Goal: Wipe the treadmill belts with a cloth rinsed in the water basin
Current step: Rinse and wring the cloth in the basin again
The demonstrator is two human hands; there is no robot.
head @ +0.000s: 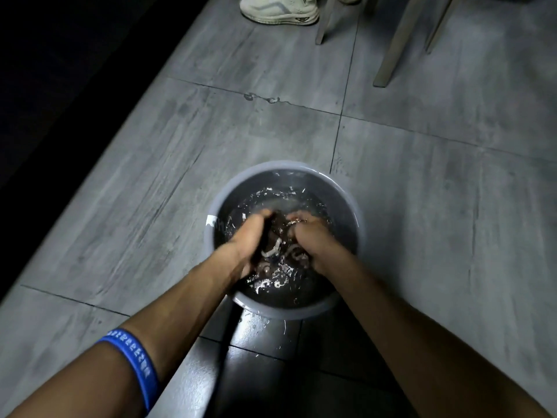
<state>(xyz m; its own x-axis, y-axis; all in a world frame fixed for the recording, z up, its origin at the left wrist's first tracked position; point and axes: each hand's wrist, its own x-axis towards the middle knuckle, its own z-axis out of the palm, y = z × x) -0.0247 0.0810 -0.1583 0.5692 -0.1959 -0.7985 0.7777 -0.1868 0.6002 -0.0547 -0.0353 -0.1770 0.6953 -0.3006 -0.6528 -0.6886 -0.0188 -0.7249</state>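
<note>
Floor (422,206): large grey tiles with dark grout lines, filling most of the view. Far left is a black, unlit area; nothing can be made out in it.

Basin (360,212): round, grey, standing on the floor at centre, just below a crossing of grout lines. It holds water (289,200), whose surface is broken up and glinting. A small white label sits on the left rim. Splashed drops lie on the dark tile just in front of the near rim.

Chair legs (394,46): pale, slanted, upper right, well apart from the basin.

Shoe (280,9): white sneaker at the top edge, just left of the chair legs (someone else's foot; only the shoe shows).

Forearms: both reach in from the bottom edge and meet over the basin. The left forearm wears a blue wristband (135,360) with pale lettering, too blurred to read.

Left hand (245,236): inside the basin, fingers curled around the cloth.

Right hand (310,236): inside the basin, just beside the left, fingers also curled into the cloth.

Cloth (275,236): dark, wet, bunched between the two hands, at the water surface in the middle of the basin. A pale strip shows on it near the lower part (edge or trim, cannot tell which). Both hands are motion-blurred.
</note>
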